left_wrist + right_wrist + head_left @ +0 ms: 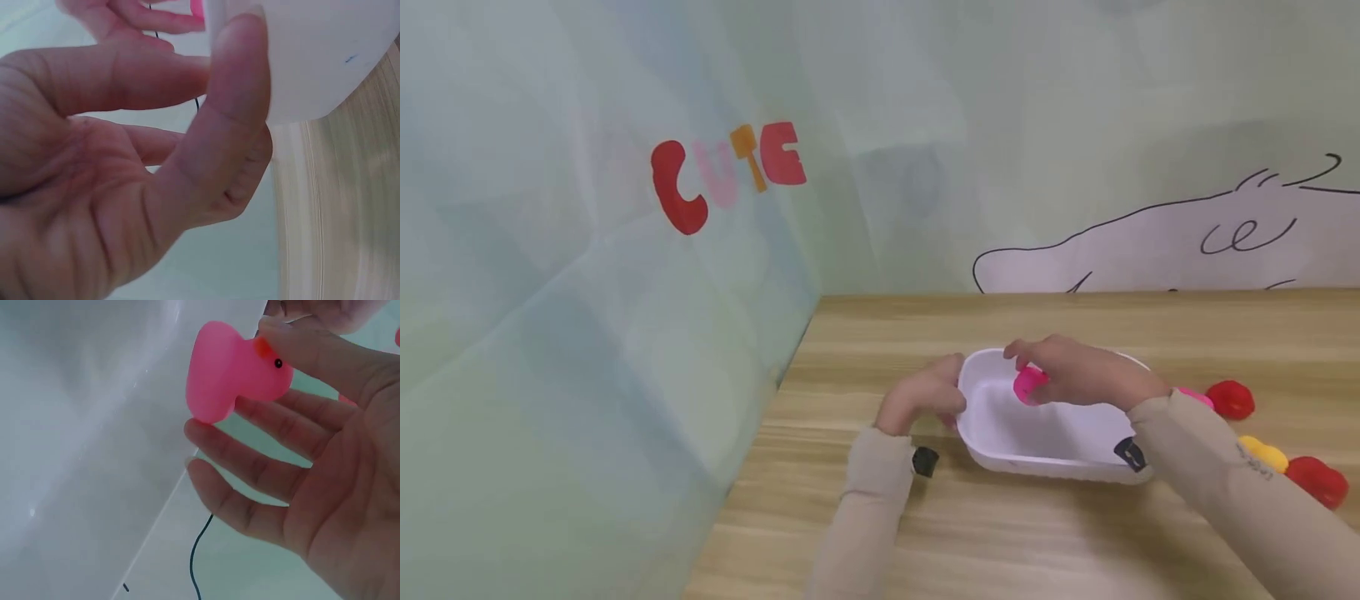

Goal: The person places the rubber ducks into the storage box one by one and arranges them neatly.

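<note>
Pale wood makes the table on my feed, and a white tub stands on it, long axis left to right. I see the left hand gripping the tub's left end. The right hand is the nearer one to the pink duck: thumb and fingers clamp it over the tub's left half, head toward the palm, base away from it. My right wrist view shows the orange beak and black eye; from the head view I get only a small pink shape.
</note>
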A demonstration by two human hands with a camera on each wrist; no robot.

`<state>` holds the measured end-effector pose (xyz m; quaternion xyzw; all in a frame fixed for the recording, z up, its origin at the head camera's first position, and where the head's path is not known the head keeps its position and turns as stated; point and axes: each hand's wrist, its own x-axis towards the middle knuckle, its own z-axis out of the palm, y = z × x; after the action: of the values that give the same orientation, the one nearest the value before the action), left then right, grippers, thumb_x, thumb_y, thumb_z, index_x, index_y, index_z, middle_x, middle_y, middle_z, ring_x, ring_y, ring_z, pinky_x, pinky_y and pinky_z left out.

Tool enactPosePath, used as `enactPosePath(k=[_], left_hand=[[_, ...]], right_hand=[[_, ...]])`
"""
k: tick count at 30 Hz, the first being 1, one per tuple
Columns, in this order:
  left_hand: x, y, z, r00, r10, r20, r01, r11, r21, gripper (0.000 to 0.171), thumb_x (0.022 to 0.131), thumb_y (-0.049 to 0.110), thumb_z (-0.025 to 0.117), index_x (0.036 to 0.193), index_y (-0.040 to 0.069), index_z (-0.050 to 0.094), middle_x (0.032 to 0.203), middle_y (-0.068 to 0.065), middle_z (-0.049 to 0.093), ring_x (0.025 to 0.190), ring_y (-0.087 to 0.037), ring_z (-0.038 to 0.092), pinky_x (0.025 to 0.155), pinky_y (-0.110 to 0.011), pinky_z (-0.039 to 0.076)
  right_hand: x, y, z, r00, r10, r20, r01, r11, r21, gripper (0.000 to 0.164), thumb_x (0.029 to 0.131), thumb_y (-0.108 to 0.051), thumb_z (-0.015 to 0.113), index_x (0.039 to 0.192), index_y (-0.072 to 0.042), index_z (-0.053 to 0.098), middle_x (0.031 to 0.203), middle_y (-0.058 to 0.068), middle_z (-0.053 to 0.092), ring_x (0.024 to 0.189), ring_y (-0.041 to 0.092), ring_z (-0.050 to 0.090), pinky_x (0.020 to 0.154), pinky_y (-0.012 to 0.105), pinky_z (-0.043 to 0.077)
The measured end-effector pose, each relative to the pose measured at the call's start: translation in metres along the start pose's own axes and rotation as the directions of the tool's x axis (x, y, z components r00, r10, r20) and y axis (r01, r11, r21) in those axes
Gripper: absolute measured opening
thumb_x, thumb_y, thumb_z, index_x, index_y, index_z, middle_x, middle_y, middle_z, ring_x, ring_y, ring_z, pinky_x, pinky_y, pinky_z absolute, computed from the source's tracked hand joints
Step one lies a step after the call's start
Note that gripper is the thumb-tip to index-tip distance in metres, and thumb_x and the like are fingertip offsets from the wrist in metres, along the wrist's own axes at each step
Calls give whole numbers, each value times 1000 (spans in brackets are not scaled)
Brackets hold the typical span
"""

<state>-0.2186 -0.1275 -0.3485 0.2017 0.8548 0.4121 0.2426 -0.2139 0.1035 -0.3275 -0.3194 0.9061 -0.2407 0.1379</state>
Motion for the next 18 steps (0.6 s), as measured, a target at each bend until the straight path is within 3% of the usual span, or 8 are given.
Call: enactPosePath(k=[5,11,18], left_hand=[[1,-2,2,999,-31,-23,31,999,27,42,73,-19,53,115,-16,51,112,-34,58,67,-23,57,59,-45,63],[2,-1,4,998,-54,-24,55,997,45,39,76,-20,55,115,-14,54,110,-32,60,67,-22,59,58,-41,63],[2,-2,1,1000,-6,-23,7,999,53,36,72,-22,51,107,-15,58,91,-26,64,58,-20,59,56,-42,63]], right_hand=[[16,1,0,999,-3,42,4,1000,-11,56,85,-9,79,135,0,56,116,10,65,103,26,60,80,35,59],[37,6,15,997,-17,82,20,999,-41,54,82,-8,82,131,-3,60,113,5,66,97,21,61,76,30,59],[53,11,27,993,-99,71,100,995,-17,50,82,-6,80,128,-2,63,108,6,67,91,20,62,76,29,58]])
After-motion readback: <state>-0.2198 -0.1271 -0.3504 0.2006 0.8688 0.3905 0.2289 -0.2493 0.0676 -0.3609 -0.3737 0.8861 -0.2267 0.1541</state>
